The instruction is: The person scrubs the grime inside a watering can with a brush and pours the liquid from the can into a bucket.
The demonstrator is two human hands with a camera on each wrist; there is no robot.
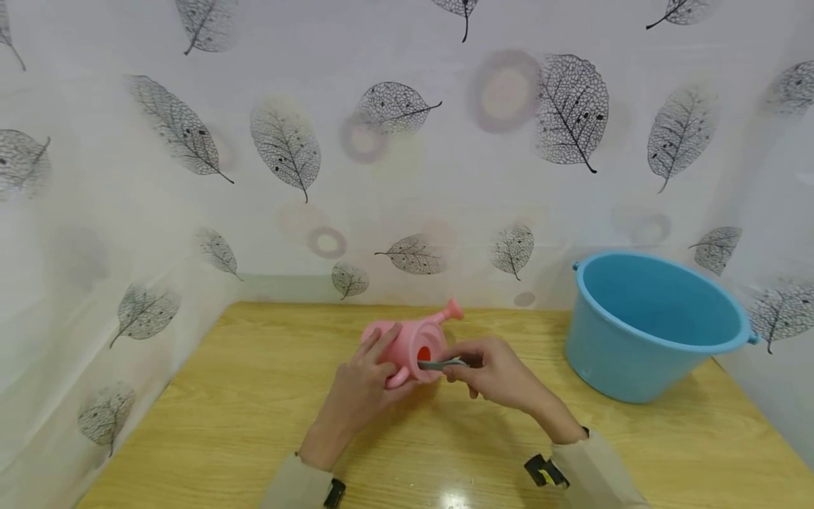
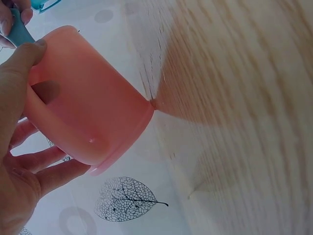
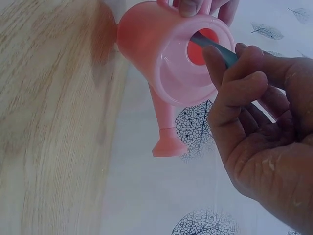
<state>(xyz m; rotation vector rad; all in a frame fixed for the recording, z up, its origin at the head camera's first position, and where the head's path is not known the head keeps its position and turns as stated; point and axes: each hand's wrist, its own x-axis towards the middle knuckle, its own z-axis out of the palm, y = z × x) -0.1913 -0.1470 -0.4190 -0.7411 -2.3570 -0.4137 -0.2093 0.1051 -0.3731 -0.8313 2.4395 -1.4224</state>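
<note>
- The watering can (image 1: 403, 346) is pink, with a loop handle and a spout (image 1: 439, 317) that has a wide round tip.
- It is tipped over, and its bottom edge touches the wood table (image 1: 267, 396).
- The left hand (image 1: 362, 385) holds it.
- Its round hole (image 1: 424, 353) looks red inside.
- A blue-gray stick (image 1: 432, 365) pokes into the hole, far end hidden; the right hand (image 1: 499, 371) pinches the outer end.

Beige sleeves (image 1: 295, 485), wrist straps (image 1: 334, 493) — black
</note>
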